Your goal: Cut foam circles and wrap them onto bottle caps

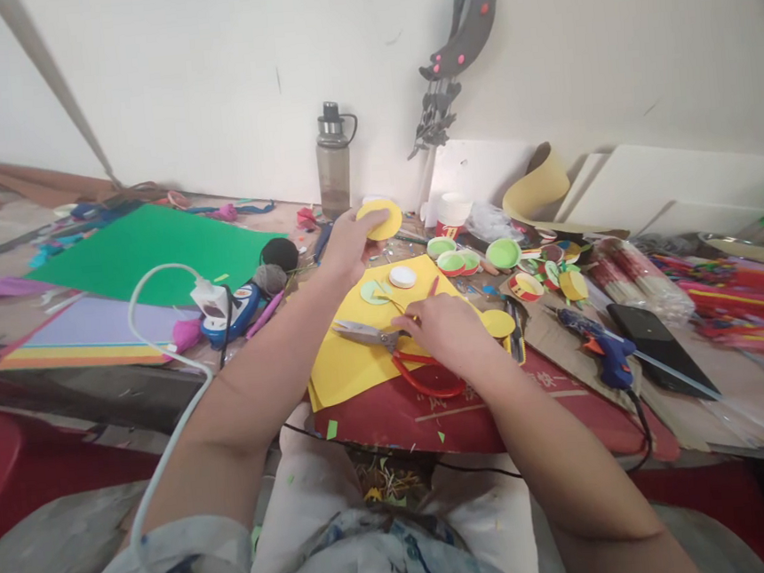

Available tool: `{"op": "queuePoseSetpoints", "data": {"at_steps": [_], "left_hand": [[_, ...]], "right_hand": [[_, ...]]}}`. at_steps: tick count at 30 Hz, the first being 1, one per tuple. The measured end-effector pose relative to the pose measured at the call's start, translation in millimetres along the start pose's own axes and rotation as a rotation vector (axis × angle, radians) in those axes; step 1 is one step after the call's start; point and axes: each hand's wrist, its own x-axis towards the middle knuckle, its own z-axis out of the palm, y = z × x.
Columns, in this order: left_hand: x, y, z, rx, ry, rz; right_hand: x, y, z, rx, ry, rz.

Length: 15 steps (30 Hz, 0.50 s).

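Observation:
My left hand [350, 249] is raised over the back of the work area, its fingers closed on a round yellow disc [382, 220]. Lower and to the right, my right hand [444, 327] is pinched on what looks like a thin yellow paper strip [391, 300]. Scissors [367, 333] with red handles lie just under it on yellow sheets [342, 370]. Beside the strip are a pale green paper circle [374, 292] and a white round lid [402, 277]. Another yellow circle [498, 323] rests right of my right wrist.
A water bottle [334, 166] stands by the wall. To the right are small green-lined cups [503, 254], a blue glue gun [612, 357] with its cord, and a black phone [658, 347]. Left lie a green sheet [158, 253] and a power strip [234, 317] with a white cable [150, 467].

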Motion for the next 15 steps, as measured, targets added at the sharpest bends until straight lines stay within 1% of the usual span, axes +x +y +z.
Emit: {"op": "queuePoseSetpoints", "data": {"at_steps": [1,3,4,5,7,10,11,13,15], "left_hand": [[-2,-1,1.2,0.004,-0.012,-0.006],[-5,-2,3.4,0.012,-0.038,-0.019],[-7,-3,4.6,0.016,-0.049,-0.026],[-8,-4,5.7,0.019,-0.058,-0.033],[-10,-6,7.6,0.02,-0.066,-0.042],[-11,-7,8.5,0.017,-0.065,-0.047],[-10,-7,8.2,0.015,-0.063,-0.045],[-8,-8,6.9,0.017,-0.056,-0.045],[-5,-8,5.3,0.021,-0.041,-0.05]], "right_hand": [[4,2,5,0.013,0.084,0.037],[13,8,15,0.098,0.25,0.032],[18,12,20,0.144,0.305,0.007],[23,15,26,0.166,0.326,-0.02],[32,19,34,0.129,0.298,-0.038],[43,21,42,0.043,0.114,0.012],[46,20,43,0.04,0.077,0.025],[50,20,44,0.065,0.072,0.043],[54,20,46,0.113,0.13,0.064]]}}
